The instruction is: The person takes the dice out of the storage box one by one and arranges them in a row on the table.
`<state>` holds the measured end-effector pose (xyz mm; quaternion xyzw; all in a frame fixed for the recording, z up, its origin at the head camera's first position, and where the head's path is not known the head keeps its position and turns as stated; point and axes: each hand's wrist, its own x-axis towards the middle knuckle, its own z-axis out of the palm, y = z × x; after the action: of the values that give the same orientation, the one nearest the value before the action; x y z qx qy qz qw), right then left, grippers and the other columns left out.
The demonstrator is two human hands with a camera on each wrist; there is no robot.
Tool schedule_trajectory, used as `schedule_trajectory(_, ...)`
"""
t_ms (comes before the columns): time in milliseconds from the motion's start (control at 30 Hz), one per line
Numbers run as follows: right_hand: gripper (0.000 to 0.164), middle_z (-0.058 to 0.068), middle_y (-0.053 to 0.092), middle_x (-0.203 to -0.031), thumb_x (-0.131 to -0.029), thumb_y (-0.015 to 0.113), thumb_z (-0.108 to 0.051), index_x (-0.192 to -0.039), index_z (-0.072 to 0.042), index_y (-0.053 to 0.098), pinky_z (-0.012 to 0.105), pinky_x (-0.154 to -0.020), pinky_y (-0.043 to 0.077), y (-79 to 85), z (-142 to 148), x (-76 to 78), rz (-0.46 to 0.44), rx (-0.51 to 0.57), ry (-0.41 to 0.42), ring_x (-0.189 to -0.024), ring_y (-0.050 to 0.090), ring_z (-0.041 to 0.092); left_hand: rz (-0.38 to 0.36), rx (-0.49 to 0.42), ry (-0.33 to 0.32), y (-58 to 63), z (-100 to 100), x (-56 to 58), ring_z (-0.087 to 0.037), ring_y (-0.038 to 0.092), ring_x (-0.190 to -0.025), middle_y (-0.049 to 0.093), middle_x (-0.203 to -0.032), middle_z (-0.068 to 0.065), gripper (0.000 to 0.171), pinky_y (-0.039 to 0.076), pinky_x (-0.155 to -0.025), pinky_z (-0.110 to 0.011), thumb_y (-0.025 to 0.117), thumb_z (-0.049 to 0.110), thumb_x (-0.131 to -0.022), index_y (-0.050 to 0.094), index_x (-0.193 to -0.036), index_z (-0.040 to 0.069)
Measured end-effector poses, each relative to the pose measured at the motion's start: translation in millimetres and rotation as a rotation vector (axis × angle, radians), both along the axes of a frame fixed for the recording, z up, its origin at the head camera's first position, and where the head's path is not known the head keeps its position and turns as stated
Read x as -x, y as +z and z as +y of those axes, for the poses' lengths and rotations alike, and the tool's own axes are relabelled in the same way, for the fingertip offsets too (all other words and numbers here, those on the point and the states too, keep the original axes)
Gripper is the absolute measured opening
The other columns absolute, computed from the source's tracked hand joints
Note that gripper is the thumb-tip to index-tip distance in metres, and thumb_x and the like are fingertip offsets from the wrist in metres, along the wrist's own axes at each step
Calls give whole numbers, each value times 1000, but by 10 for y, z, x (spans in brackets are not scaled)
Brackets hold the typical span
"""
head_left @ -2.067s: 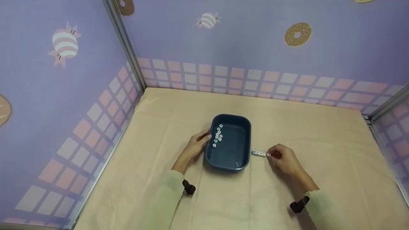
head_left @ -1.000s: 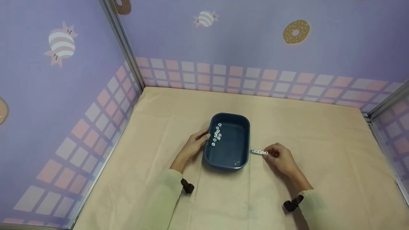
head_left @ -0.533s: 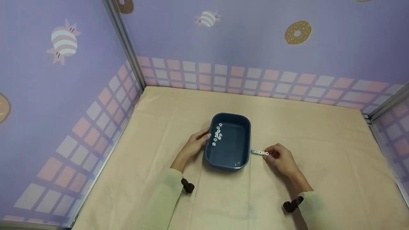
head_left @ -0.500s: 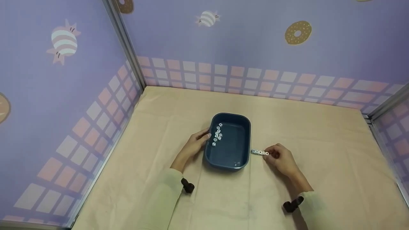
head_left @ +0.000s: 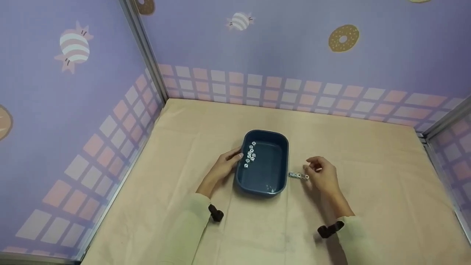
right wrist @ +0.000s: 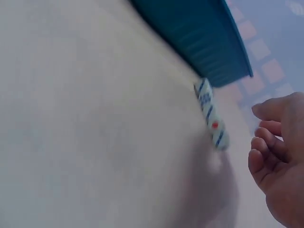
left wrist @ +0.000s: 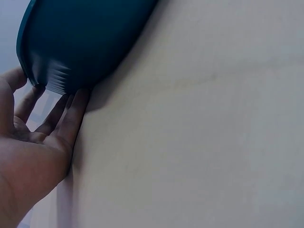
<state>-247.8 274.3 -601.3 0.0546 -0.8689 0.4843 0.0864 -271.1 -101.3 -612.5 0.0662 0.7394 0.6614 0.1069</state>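
A dark blue rectangular plastic box (head_left: 268, 163) rests on the cloth, with several white dice (head_left: 252, 155) gathered along its left side. My left hand (head_left: 223, 167) holds the box's left wall: the thumb lies at the rim, and in the left wrist view the fingers (left wrist: 71, 118) reach the outside of the wall. Right of the box lies a short row of dice (head_left: 298, 176), placed end to end. Just above the row's right end is my right hand (head_left: 324, 175), fingers loosely bent. In the right wrist view, its thumb and fingers stand apart from the row with nothing between them.
A beige cloth (head_left: 206, 125) covers the table. Purple panels (head_left: 290, 44) with printed sweets and checks enclose it at the back and both sides, joined by metal posts (head_left: 145, 55). Black wrist cameras (head_left: 216, 213) are strapped over pale sleeves.
My right hand pinched the right end of the dice row, then let go and lifted slightly up and away. The row sits a little closer together. My left hand and the box stay put.
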Motion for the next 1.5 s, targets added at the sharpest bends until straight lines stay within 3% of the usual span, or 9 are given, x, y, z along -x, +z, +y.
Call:
schedule_trajectory(167, 19, 9, 72, -94, -93, 80, -1, -111, 1, 74, 21, -72, 54, 192, -426, 110, 172, 53, 74, -87, 67, 23, 0, 12, 2, 15, -4, 17, -32, 39, -153, 43, -166, -7, 57, 37, -123, -47, 61, 38, -109, 48, -161, 18)
schedule_trajectory(267, 17, 7, 71, -96, -93, 81, -3, -109, 0, 75, 27, -72, 56, 289, -733, 157, 221, 46, 146, -86, 66, 21, -5, 10, 10, 12, -1, 19, -31, 42, -152, 44, -165, -7, 56, 41, -121, -47, 62, 37, -109, 49, -160, 19)
schedule_trajectory(433, 19, 6, 70, -99, -94, 81, -6, -111, 0, 74, 30, -74, 57, 365, -1188, 181, 195, -9, 249, -87, 67, 18, 5, 1, 6, 4, 13, 33, -30, 46, -149, 46, -164, -9, 54, 42, -119, -45, 61, 34, -110, 50, -160, 16)
schedule_trajectory(633, 20, 7, 70, -100, -93, 81, -6, -112, 0, 75, 34, -80, 59, 331, -1553, 242, 140, -28, 275, -89, 68, 18, -8, -42, -5, 4, 11, 30, -29, 57, -139, 49, -162, -9, 53, 52, -109, -44, 60, 32, -110, 50, -160, 16)
schedule_trajectory(833, 18, 6, 68, -97, -93, 81, -6, -110, -1, 76, 33, -78, 58, 221, -1702, 282, 94, -54, 276, -86, 65, 17, -29, -78, -14, 16, 15, 8, -30, 64, -130, 51, -160, -12, 53, 57, -102, -42, 60, 32, -110, 50, -160, 16)
schedule_trajectory(1167, 11, 6, 67, -95, -91, 82, -5, -100, -4, 76, 35, -75, 60, 61, -1743, 246, 95, -178, 339, -84, 67, 17, -6, -50, -25, -28, 25, -7, -29, 46, -149, 45, -165, -8, 53, 46, -116, -43, 58, 32, -111, 49, -160, 13)
schedule_trajectory(1500, 12, 6, 69, -98, -93, 79, -4, -104, -2, 78, 38, -78, 59, 60, -1800, 247, 105, -316, 367, -86, 66, 19, -7, -52, 14, 1, 40, 8, -23, 47, -148, 49, -162, -3, 50, 43, -118, -41, 60, 28, -110, 52, -158, 16)
